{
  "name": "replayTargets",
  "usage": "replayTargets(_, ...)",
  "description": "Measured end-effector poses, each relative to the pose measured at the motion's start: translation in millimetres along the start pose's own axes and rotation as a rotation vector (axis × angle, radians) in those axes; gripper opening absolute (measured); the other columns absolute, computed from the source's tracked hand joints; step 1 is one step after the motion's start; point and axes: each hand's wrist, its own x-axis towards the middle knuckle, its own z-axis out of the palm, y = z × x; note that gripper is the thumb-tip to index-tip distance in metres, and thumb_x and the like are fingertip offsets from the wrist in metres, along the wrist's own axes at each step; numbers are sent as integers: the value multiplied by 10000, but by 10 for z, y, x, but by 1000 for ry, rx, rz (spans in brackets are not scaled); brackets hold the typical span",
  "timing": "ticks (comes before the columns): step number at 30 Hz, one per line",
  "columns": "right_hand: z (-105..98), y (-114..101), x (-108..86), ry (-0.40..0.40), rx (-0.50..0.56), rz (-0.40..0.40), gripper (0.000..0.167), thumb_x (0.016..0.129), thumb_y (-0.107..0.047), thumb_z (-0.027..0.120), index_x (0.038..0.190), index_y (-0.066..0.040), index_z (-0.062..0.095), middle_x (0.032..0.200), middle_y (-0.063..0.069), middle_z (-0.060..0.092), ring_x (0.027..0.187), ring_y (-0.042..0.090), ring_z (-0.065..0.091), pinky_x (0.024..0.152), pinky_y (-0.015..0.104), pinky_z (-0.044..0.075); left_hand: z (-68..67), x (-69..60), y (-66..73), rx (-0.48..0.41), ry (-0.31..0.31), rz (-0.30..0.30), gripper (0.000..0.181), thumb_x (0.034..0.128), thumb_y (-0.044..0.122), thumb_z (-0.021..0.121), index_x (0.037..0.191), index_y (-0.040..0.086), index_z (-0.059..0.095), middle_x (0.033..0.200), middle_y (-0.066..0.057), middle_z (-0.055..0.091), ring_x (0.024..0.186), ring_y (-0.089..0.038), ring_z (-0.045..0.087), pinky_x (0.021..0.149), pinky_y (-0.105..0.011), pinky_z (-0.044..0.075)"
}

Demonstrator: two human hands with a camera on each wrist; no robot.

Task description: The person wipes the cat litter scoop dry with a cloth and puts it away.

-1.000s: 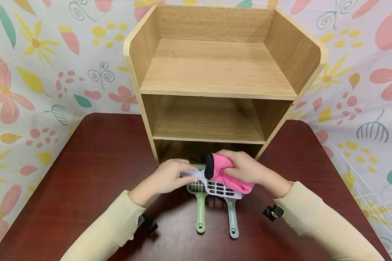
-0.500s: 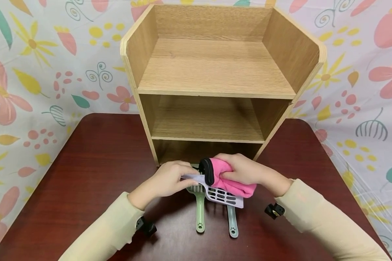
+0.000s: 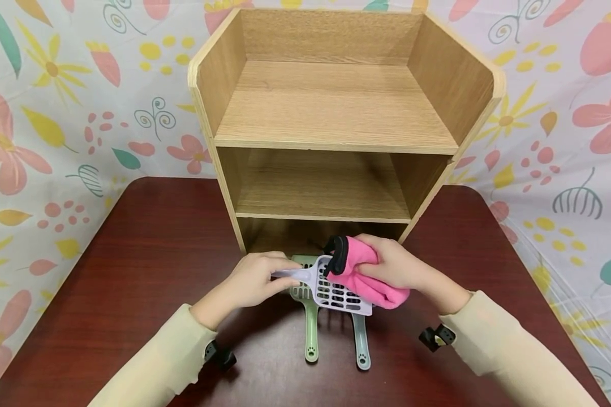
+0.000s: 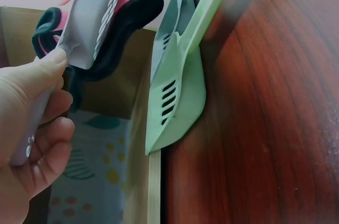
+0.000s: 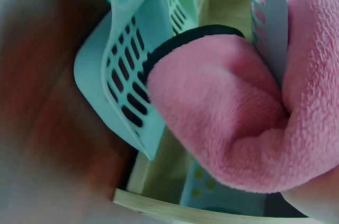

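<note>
In the head view, my left hand (image 3: 254, 281) pinches the handle of a lavender litter scoop (image 3: 306, 276), held up with its slotted head to the right. A pink cloth (image 3: 369, 282) with a black edge is bunched in my right hand (image 3: 396, 267), against the far right part of that scoop's head. Below them, a green litter scoop (image 3: 311, 333) and a blue-grey litter scoop (image 3: 361, 345) lie with handles towards me. The left wrist view shows thumb and fingers curled round the lavender handle (image 4: 39, 110). Cloth hides most of my right hand in the right wrist view.
A wooden shelf unit (image 3: 336, 146) stands directly behind the scoops, its lower front edge close to my hands. The dark red tabletop (image 3: 173, 237) extends on both sides. Patterned fabric (image 3: 107, 113) hangs at the back and sides.
The lavender scoop first tips its far edge down, then levels and shifts a little left. My right hand moves slightly right with the cloth, uncovering more slots. The two lower scoops stay put.
</note>
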Motion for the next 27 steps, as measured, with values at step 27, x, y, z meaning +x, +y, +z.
replayTargets(27,510,-269,-305,425,1236,390,175,960,-148,512,1125,-194,478,823,-40,674,735,109,664,674,334,564,166,-42,-44,-63,263,7,271,795,271,744,1022,123,732,856,52,687,633,-10,548,583,-133,438)
